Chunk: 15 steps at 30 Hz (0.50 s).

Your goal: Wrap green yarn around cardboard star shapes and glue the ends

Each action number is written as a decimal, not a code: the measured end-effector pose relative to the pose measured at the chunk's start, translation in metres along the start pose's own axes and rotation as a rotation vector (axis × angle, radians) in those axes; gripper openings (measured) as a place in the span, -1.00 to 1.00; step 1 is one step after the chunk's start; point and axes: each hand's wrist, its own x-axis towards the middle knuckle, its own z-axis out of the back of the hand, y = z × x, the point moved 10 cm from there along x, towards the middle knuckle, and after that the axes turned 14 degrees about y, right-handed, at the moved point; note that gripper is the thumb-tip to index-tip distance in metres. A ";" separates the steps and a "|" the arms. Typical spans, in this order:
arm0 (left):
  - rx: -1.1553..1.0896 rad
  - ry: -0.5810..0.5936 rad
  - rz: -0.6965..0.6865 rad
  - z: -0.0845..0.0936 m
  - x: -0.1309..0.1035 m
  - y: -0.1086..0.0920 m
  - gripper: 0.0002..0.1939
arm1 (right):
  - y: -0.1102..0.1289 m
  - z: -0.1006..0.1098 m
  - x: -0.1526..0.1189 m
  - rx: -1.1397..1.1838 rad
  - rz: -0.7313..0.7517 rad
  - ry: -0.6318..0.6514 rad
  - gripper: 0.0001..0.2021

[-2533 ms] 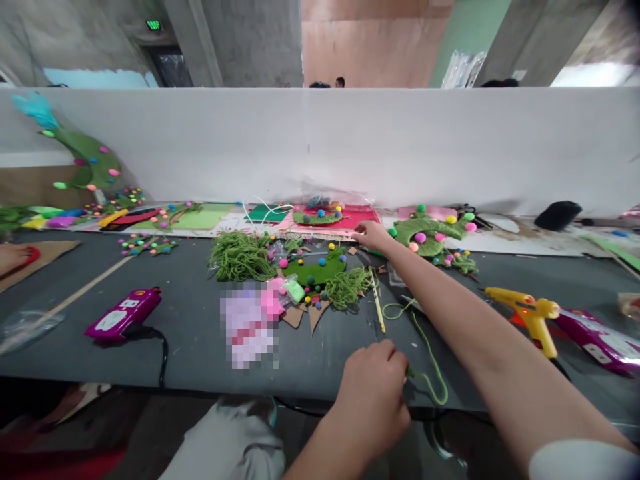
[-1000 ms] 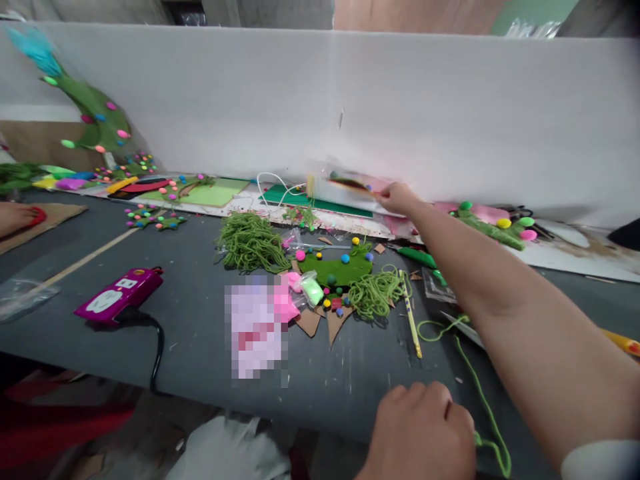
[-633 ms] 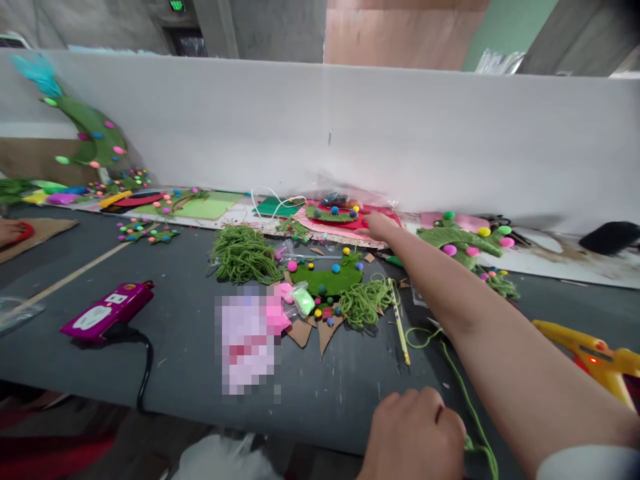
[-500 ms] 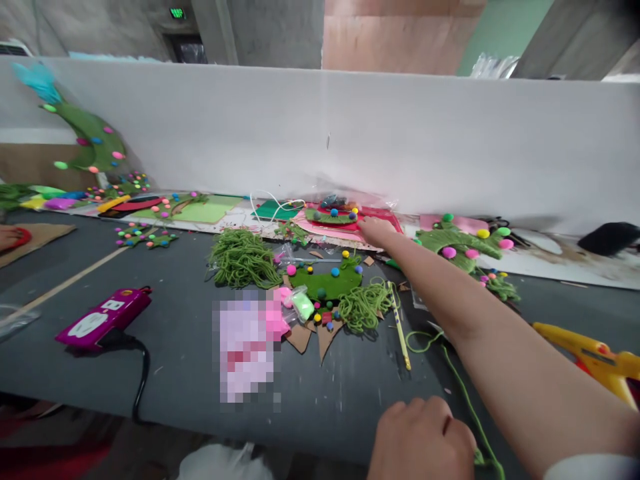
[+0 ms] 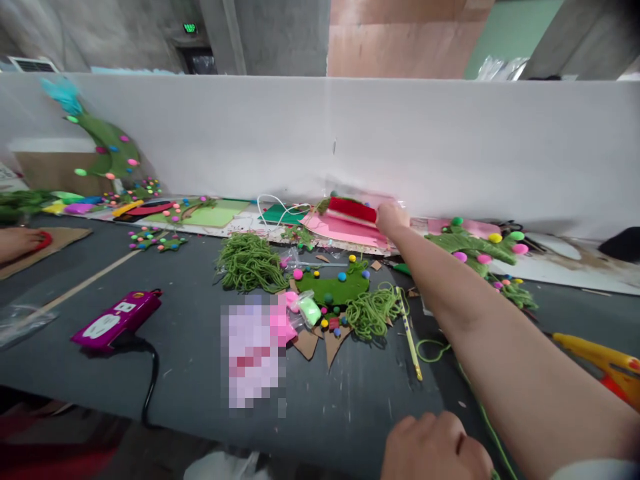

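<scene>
My right hand [image 5: 393, 219] reaches to the back of the table and grips the edge of a red sheet [image 5: 351, 211], which is raised and curled over. A green crescent piece with pom-poms is mostly hidden behind it. A pink sheet [image 5: 345, 230] lies beneath. My left hand [image 5: 436, 450] is closed in a fist at the front edge, with a bit of green yarn [image 5: 496, 475] showing by its thumb. Mid-table lie a green crescent [image 5: 333, 288] with pom-poms, a heap of green yarn [image 5: 253, 263] and a smaller yarn tangle [image 5: 373, 312].
A yellow glue gun [image 5: 600, 357] lies at the right, a yellow stick [image 5: 410, 337] nearer the middle. On the left is a magenta device [image 5: 120, 320] with a black cord. Another person's hand [image 5: 23, 243] rests on cardboard [image 5: 70, 239] at far left. A white partition [image 5: 230, 133] stands behind.
My right hand has lifted and tipped the red sheet, which lay flat with the green crescent on it, uncovering the pink sheet. My left hand stays a fist. The view has shifted slightly.
</scene>
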 end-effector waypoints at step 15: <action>-0.135 0.005 0.059 -0.065 0.022 0.014 -0.80 | 0.268 0.028 -0.134 0.143 0.951 -0.017 0.00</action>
